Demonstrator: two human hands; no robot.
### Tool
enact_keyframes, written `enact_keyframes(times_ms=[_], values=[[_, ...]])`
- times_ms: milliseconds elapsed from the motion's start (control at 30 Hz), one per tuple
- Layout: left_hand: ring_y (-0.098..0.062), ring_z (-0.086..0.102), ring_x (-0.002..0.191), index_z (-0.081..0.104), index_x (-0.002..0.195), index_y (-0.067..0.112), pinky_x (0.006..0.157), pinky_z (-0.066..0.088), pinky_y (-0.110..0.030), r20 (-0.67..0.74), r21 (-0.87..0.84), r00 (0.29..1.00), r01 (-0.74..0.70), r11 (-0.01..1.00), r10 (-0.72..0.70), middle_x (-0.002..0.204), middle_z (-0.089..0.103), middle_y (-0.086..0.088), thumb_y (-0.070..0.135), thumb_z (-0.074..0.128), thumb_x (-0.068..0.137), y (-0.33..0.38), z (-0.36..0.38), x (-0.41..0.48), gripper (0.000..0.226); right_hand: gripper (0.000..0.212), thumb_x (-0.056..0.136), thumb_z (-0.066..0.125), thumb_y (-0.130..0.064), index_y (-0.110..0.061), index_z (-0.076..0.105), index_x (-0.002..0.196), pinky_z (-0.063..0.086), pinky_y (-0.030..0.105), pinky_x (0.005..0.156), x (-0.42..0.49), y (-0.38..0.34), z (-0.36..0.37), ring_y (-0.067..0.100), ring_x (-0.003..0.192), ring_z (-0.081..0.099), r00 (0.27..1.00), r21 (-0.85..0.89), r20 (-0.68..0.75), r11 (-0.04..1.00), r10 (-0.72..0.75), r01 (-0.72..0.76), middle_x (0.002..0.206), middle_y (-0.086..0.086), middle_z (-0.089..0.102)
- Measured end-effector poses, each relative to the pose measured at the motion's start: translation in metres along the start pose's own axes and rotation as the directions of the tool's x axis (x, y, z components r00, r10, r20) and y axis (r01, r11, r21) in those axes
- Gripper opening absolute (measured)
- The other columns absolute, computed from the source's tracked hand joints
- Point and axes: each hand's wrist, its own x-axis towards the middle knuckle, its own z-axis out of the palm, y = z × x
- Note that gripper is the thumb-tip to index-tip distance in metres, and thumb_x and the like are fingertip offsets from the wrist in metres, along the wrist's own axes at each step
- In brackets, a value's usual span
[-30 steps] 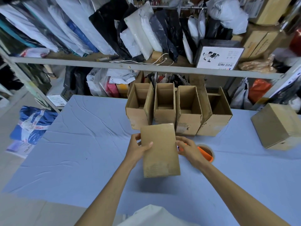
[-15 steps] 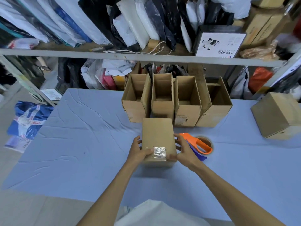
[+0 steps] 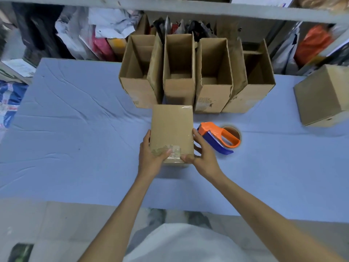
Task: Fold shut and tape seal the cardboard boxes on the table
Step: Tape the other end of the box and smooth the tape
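Note:
A closed cardboard box (image 3: 171,127) lies on the blue table (image 3: 75,138), with clear tape over its near end. My left hand (image 3: 151,157) grips its left side, thumb pressing on the tape. My right hand (image 3: 202,154) grips the right near corner, thumb on the box's near edge. An orange and blue tape dispenser (image 3: 219,138) lies just right of the box. Behind it stand several open boxes (image 3: 179,72) in a row, flaps up.
Another closed cardboard box (image 3: 323,95) sits at the table's right edge. Behind the table, a shelf (image 3: 188,8) and bags of goods (image 3: 94,35) crowd the far side. Floor shows below the near table edge.
The box was held up and tilted a second ago; it now lies on the table with both hands holding its near end. The camera has dipped down and closer.

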Motion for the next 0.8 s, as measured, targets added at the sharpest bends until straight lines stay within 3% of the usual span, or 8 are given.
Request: enact_keyframes(times_ms=[167,267,333,400,433,567,667,800], values=[[-0.013,0.048,0.119,0.028,0.148,0.029,0.094,0.042,-0.029,-0.040,0.052,0.999,-0.027,0.998,0.030,0.137,0.044,0.006,0.042,0.081,0.066,0.005,0.003,-0.001,0.098,0.096,0.078,0.079,-0.022,-0.027,0.020,0.153,0.052,0.037,0.096,0.004,-0.001,-0.005,0.011,0.129,0.046,0.996,-0.053,0.080,0.998,-0.034,0.038,0.144,-0.008,0.043],[-0.018,0.050,0.121,0.033,0.147,0.027,0.099,0.047,-0.038,-0.091,0.057,0.996,-0.004,0.998,0.009,0.139,0.047,0.001,0.027,0.083,0.073,0.005,0.003,0.003,0.089,0.089,0.079,0.079,-0.030,-0.027,0.026,0.151,0.046,0.033,0.102,0.006,-0.005,-0.008,0.006,0.127,0.046,0.996,-0.139,0.085,0.990,-0.027,0.039,0.145,-0.011,0.043],[-0.019,0.052,0.119,0.036,0.145,0.027,0.100,0.049,-0.043,-0.110,0.030,0.994,0.029,0.999,-0.025,0.135,0.050,0.002,0.019,0.083,0.074,0.008,0.000,0.006,0.086,0.064,0.083,0.074,-0.036,-0.019,0.045,0.137,0.045,0.032,0.100,0.007,-0.011,-0.013,0.008,0.117,0.052,0.982,-0.205,-0.169,0.978,-0.085,0.049,0.132,-0.006,0.055],[-0.018,0.054,0.116,0.037,0.144,0.027,0.099,0.050,-0.043,-0.126,0.012,0.991,0.047,0.999,-0.045,0.133,0.051,0.002,0.016,0.082,0.074,0.009,-0.004,0.007,0.084,0.045,0.086,0.069,-0.032,-0.009,0.050,0.120,0.045,0.034,0.092,0.012,-0.014,-0.022,0.019,0.107,0.053,0.880,-0.282,-0.459,0.959,-0.118,-0.018,0.116,0.003,0.057],[-0.018,0.054,0.116,0.037,0.145,0.027,0.098,0.050,-0.043,-0.134,0.005,0.990,0.053,0.999,-0.052,0.132,0.051,0.002,0.015,0.082,0.075,0.009,-0.006,0.007,0.084,0.045,0.085,0.069,-0.026,-0.004,0.048,0.118,0.043,0.034,0.089,0.016,-0.014,-0.027,0.025,0.108,0.050,0.851,-0.371,-0.511,0.924,-0.116,-0.097,0.116,0.010,0.054],[-0.016,0.053,0.117,0.035,0.146,0.028,0.099,0.050,-0.041,-0.132,0.009,0.990,0.058,0.998,-0.057,0.133,0.050,0.004,0.014,0.080,0.076,0.011,-0.012,0.007,0.084,0.062,0.079,0.070,-0.017,0.008,0.038,0.126,0.037,0.040,0.096,0.036,0.005,-0.043,0.039,0.120,0.039,0.906,-0.679,-0.417,0.637,0.076,-0.366,0.128,0.025,0.044],[-0.014,0.054,0.112,0.036,0.145,0.027,0.098,0.050,-0.036,-0.130,0.006,0.990,0.059,0.998,-0.058,0.131,0.051,0.005,0.012,0.080,0.077,0.015,-0.014,0.008,0.082,0.069,0.079,0.073,-0.019,0.006,0.035,0.130,0.038,0.040,0.099,0.044,0.016,-0.041,0.038,0.124,0.038,0.901,-0.722,-0.408,0.552,0.147,-0.416,0.133,0.024,0.044],[-0.015,0.055,0.112,0.038,0.142,0.027,0.095,0.050,-0.033,-0.135,0.025,0.989,0.056,0.998,-0.052,0.130,0.052,0.005,0.015,0.081,0.075,0.017,-0.016,0.008,0.081,0.059,0.084,0.070,-0.019,0.003,0.038,0.128,0.037,0.042,0.099,0.047,0.024,-0.038,0.037,0.120,0.044,0.893,-0.780,-0.447,0.468,0.048,-0.415,0.130,0.023,0.049]])
